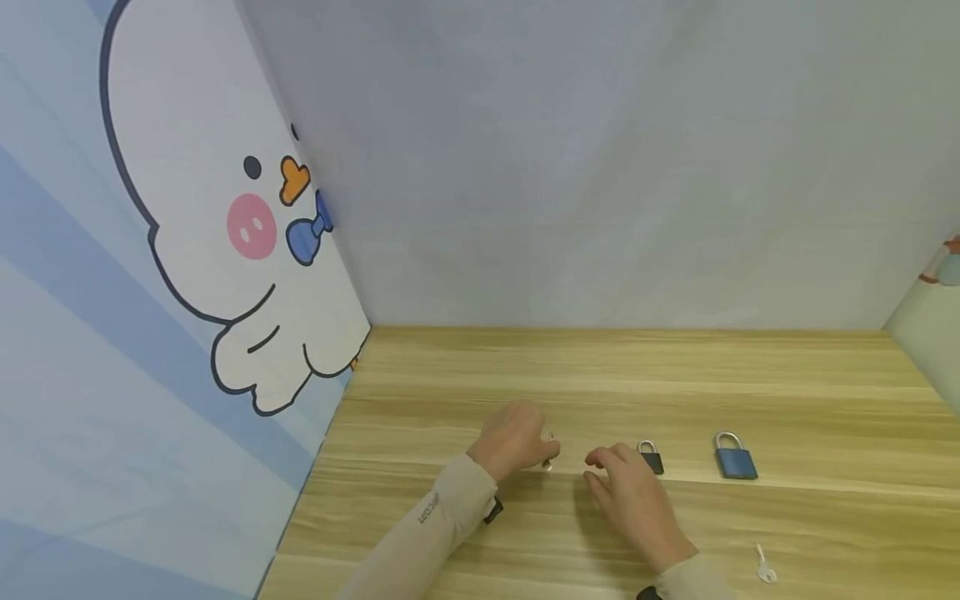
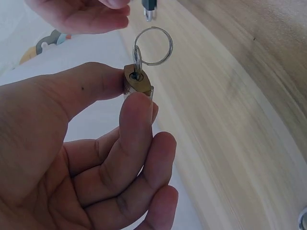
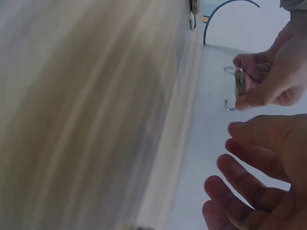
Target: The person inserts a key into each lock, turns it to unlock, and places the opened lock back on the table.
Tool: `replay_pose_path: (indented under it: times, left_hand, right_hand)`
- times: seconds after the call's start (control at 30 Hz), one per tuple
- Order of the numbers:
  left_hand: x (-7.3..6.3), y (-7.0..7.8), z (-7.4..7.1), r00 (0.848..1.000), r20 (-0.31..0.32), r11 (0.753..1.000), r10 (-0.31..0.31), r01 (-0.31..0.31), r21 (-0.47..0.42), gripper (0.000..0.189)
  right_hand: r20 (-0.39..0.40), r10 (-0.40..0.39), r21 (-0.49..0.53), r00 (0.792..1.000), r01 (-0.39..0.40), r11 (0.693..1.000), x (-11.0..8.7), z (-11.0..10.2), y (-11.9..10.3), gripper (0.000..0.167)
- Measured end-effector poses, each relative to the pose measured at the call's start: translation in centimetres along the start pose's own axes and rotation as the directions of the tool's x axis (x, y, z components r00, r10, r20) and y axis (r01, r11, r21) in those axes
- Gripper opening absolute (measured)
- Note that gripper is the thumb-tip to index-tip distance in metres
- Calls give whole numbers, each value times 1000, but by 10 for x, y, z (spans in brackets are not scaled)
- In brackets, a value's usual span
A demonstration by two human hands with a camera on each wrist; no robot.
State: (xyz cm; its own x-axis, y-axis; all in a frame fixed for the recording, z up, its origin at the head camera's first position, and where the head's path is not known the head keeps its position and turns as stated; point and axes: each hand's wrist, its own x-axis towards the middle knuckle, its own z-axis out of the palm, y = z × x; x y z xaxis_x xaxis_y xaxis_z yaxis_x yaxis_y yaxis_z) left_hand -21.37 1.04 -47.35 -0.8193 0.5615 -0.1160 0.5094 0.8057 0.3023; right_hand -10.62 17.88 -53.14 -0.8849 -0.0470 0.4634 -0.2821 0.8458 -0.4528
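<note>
My left hand (image 1: 513,437) pinches a small brass padlock (image 2: 139,87) between thumb and fingers, above the wooden table. In the left wrist view a key (image 2: 137,60) sits in the keyhole at the padlock's end, with a wire key ring (image 2: 171,43) hanging from it. A hooked shackle end (image 3: 229,106) sticks out from the lock in the right wrist view. My right hand (image 1: 633,500) hovers just to the right, its fingers loosely bent and holding nothing. Beside its knuckles in the head view lies a small black padlock (image 1: 653,463), partly hidden.
A larger blue padlock (image 1: 736,463) lies farther right on the wooden table (image 1: 450,367). Nearer the front right is a pale key (image 1: 765,572). A grey wall (image 1: 600,167) rises behind the table, and a cartoon-printed panel (image 1: 187,208) stands along the left side.
</note>
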Motion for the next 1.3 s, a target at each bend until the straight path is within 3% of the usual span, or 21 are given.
replay_pose_path:
  times: [0.07, 0.13, 0.4, 0.63, 1.03, 1.3]
  left_hand:
    - [0, 0, 2, 1000, -4, 1000, 1, -1, 10, 52]
    - [1, 0, 3, 1000, -9, 1000, 6, -6, 21, 52]
    - [4, -4, 23, 1000, -6, 996, 8, -8, 85, 53]
    - [1, -7, 41, 999, 7, 998, -44, 43, 52, 53]
    - [0, -6, 48, 996, -17, 991, -87, 88, 98, 52]
    - [-4, -7, 43, 994, -4, 982, -109, 109, 151, 55]
  right_hand:
    - [-39, -82, -84, 996, 79, 993, 0, -4, 3, 26]
    - [-46, -106, -119, 993, 100, 988, 0, -7, 6, 27]
    - [31, -21, -124, 999, 24, 992, -3, -15, 6, 21]
    - [38, 15, -120, 999, -10, 993, -5, -22, 8, 18]
    - [-27, -21, -133, 999, 17, 991, -9, -36, 14, 21]
    - [-49, -18, -158, 999, 10, 987, -10, -49, 22, 20]
